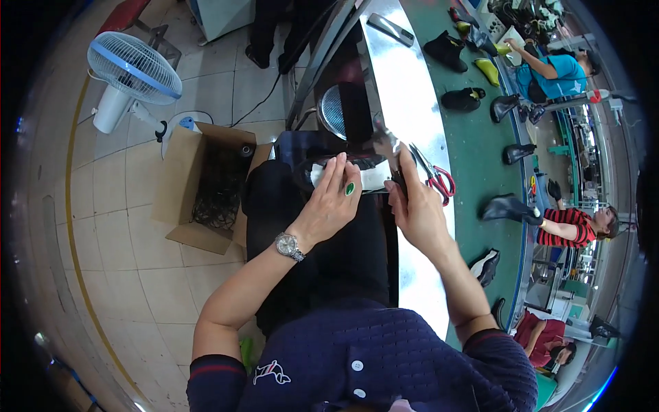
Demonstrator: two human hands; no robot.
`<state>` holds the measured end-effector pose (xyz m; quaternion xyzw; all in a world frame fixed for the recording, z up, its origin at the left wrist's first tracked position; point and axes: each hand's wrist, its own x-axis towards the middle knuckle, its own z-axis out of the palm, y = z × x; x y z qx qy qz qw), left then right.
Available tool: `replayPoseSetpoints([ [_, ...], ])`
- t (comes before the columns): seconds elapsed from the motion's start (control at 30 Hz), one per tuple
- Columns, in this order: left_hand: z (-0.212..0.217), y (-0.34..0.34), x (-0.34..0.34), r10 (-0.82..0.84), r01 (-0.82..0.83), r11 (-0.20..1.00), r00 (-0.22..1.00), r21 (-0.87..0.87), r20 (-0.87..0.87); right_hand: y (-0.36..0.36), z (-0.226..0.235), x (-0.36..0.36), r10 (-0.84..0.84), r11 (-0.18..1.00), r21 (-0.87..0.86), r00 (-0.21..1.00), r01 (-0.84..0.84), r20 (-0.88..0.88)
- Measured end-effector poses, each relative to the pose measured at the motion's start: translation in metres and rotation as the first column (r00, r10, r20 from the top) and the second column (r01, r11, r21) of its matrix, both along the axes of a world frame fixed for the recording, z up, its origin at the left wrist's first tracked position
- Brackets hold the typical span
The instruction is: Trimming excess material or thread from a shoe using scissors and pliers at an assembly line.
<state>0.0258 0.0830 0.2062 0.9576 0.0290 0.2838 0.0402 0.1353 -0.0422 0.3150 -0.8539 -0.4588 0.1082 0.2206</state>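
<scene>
Over my lap lies a dark shoe (317, 159) with a pale patch showing, partly hidden by my hands. My left hand (333, 202), wearing a green-stone ring and a wristwatch, holds it with the fingers close together on its near side; the thumb is hard to make out. My right hand (417, 209) is closed round the dark handle of a hammer (386, 144), whose metal head is raised over the shoe and blurred. Just right of that hand, red-handled scissors (441, 184) lie on the metal bench edge (420, 264).
A green conveyor (461, 147) carrying several dark shoes and boots runs along the right, with co-workers beyond it. A flat metal tool (390, 30) lies on the far bench. To the left stand an open carton (175, 182) of black stringy scraps and a fan (130, 75).
</scene>
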Motion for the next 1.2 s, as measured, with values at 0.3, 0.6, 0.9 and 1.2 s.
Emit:
replayPoseSetpoints([
  [0.3,0.036,0.023,-0.007,0.141,-0.184,0.967,0.962,-0.176,-0.232,0.013,0.002,-0.005,0.027,0.983,-0.18,1.0,-0.025,0.009],
  [0.6,0.019,0.024,-0.019,0.044,-0.081,0.979,0.979,-0.186,-0.197,0.024,-0.004,-0.017,0.046,0.987,-0.15,0.995,-0.059,-0.087],
  [0.9,0.029,0.038,-0.029,-0.12,0.047,0.873,0.986,-0.486,-0.12,0.016,-0.003,0.034,0.098,0.993,-0.07,0.99,-0.091,0.099],
  [1.2,0.017,-0.019,-0.109,0.024,-0.267,0.291,0.962,-0.919,-0.272,-0.03,0.01,-0.014,-0.127,0.945,-0.309,0.751,-0.107,-0.648],
])
